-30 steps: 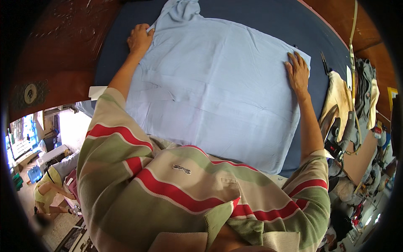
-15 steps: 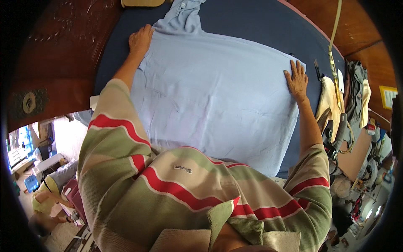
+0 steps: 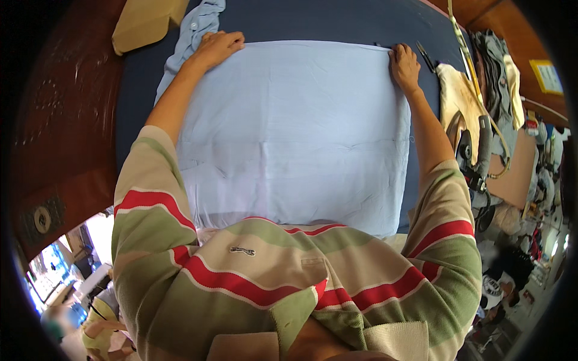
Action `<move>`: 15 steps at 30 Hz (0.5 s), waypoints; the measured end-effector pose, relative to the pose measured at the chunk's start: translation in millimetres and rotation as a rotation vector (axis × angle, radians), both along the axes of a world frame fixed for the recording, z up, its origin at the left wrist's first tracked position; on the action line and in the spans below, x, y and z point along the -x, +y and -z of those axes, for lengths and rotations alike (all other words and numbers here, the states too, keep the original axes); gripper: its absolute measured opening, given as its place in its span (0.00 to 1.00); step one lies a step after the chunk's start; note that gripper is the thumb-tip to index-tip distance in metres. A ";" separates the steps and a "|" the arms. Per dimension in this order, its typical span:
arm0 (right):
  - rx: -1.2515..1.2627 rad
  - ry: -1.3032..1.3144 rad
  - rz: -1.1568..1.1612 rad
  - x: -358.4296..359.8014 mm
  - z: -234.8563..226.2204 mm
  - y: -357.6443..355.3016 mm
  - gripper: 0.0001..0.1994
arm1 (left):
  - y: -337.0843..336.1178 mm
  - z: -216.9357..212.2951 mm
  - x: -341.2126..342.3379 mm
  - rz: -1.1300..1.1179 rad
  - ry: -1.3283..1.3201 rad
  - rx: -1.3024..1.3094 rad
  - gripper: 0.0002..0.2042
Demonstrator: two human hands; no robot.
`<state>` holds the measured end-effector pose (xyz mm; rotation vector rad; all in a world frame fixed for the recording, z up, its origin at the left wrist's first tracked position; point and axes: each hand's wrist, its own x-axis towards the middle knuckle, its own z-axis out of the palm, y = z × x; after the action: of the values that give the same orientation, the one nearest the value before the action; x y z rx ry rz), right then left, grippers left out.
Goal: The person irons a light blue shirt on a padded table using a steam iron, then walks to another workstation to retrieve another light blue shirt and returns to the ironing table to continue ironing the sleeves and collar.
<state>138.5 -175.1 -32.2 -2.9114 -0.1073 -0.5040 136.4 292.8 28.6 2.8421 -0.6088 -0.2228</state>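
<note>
Item: pale blue garment (image 3: 295, 132), being spread flat on a dark blue padded board (image 3: 337, 21).

The left hand (image 3: 218, 48) is lying on the far left corner, fingers curled loosely and pressing the fabric down; the right hand (image 3: 404, 67) is pressing the far right corner, fingers extended, gripping nothing. Risk, as I judge it: uneven pull is likely skewing the top edge, and the creases crossing the middle may be getting set. The cloth is looking thin and smooth, its sleeve (image 3: 195, 27) trailing beyond the left hand.
</note>
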 end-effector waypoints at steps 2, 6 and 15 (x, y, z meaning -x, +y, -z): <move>-0.006 0.074 0.045 0.7 -6.0 5.9 0.12 | -3.7 -1.1 -1.0 -0.003 -0.042 -0.062 0.11; -0.051 -0.239 -0.082 20.3 -18.5 26.8 0.19 | -28.6 16.8 28.8 -0.164 -0.468 0.000 0.13; 0.117 0.182 -0.151 58.1 -12.6 26.2 0.28 | -13.6 57.2 68.2 -0.225 -0.308 -0.119 0.25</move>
<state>80.4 -148.9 -19.7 -3.0144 -0.3387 -0.2132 68.2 279.2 -28.5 3.0547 -0.3320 0.2280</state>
